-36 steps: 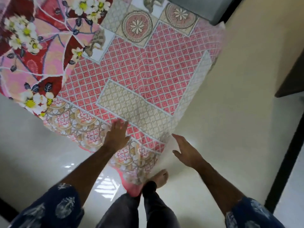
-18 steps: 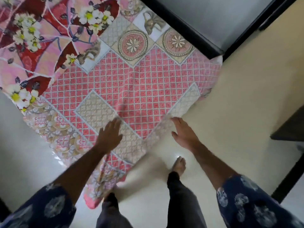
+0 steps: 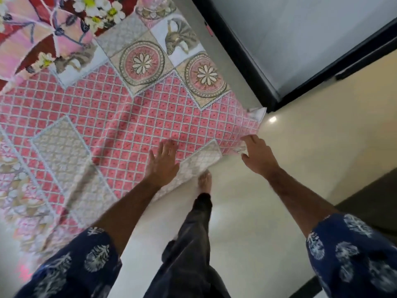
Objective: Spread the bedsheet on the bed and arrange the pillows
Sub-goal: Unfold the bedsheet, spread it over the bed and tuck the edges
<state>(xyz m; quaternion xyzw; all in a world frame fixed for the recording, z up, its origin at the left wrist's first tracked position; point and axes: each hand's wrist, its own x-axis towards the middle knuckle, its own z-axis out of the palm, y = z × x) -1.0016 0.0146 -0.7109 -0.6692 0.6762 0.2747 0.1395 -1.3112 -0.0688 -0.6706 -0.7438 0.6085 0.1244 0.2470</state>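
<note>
Clearly I am in the spreading step: the bedsheet [image 3: 120, 117], pink lattice with floral and medallion panels, fills the left and upper left of the frame, laid over the bed with its near edge falling toward the pale floor [image 3: 279, 190] along a diagonal from lower left to centre right. I would judge the sheet mostly laid out but not yet neat, since soft folds run across the pink field left of centre. The pillow part looks not yet begun.

My left hand [image 3: 164, 163] lies flat on the sheet at centre frame, fingers straight and a little apart, pressing the cloth just inside its edge. My right hand [image 3: 256, 154] is at centre right, at the corner of the sheet, fingers spread; its fingertips meet the hem, but whether they pinch it or only touch it I cannot tell.

The next move, as I read it, calls for taking that corner firmly and drawing it outward and down while the left palm sweeps the folds flat.

Much is hidden. No pillows are in view. The bed itself is wholly covered, so I cannot see where its edge runs under the cloth. A small white scrap [image 3: 258, 112] sticks out beyond the sheet's far corner, too small to name. The lower left of the sheet is blurred. One bare foot [image 3: 205, 181] shows beside the hanging edge; the other is out of sight
</note>
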